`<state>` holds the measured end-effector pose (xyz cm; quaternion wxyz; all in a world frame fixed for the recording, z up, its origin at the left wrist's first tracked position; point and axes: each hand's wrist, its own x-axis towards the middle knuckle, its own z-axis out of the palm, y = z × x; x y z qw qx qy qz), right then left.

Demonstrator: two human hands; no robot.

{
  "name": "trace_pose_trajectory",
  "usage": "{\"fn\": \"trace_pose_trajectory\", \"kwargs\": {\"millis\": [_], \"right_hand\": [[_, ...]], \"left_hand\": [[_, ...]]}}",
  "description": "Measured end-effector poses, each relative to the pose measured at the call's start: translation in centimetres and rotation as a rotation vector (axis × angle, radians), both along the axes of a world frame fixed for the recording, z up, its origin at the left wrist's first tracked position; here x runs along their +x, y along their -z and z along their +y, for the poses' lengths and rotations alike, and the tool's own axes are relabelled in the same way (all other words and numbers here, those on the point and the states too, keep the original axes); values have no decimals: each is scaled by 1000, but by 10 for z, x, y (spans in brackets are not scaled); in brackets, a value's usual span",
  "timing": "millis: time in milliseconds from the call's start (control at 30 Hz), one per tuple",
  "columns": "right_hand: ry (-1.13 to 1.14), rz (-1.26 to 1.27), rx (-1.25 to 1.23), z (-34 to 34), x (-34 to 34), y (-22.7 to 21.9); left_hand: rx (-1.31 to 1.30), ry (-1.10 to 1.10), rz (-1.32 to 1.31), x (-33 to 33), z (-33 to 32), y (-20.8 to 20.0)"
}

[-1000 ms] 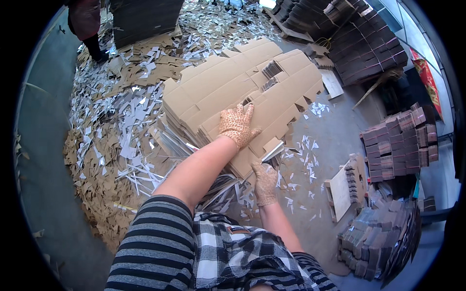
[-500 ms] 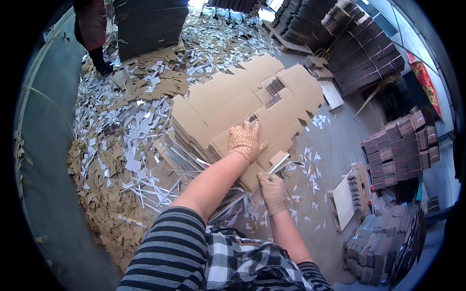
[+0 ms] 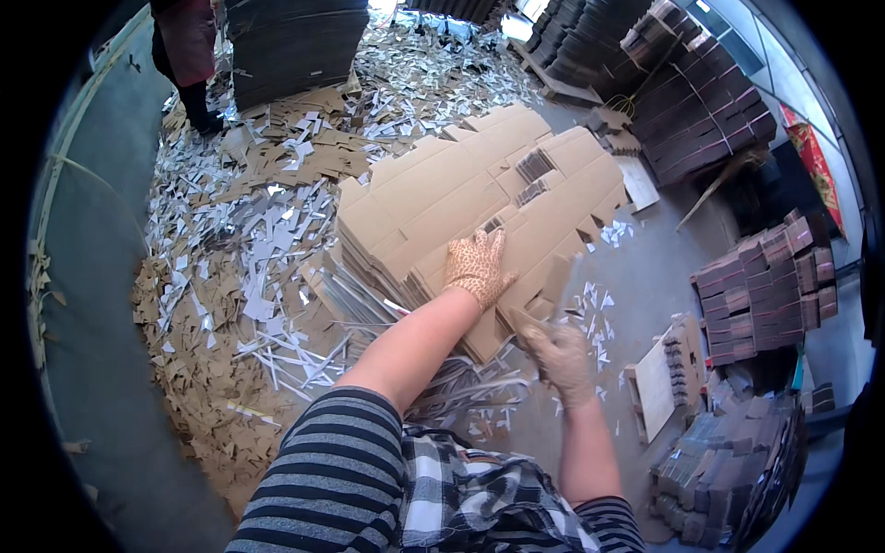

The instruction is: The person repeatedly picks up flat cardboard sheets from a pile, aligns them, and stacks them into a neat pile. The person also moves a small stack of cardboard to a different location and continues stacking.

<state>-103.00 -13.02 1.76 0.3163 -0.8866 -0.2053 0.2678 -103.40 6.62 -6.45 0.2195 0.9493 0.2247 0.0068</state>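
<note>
Left hand (image 3: 476, 265), gloved, fingers spread, is pressed flat on the cardboard stack (image 3: 461, 207) lying on the floor. Right hand (image 3: 556, 355), blurred, is seen at the stack's near corner; its grip cannot be told. The stack's long axis runs up-right from both hands.

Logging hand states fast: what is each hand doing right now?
Left hand: open, pressed flat on the cardboard stack.
Right hand: blurred at the stack's near edge; its grip cannot be told.
</note>
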Motion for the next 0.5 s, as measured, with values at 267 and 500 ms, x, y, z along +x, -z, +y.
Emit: {"fn": "trace_pose_trajectory", "kwargs": {"millis": [267, 500], "right_hand": [[28, 37, -603, -109, -52, 100], [378, -54, 176, -2, -80, 142]], "left_hand": [[121, 4, -23, 19, -9, 17], [140, 61, 183, 25, -22, -11]]}}
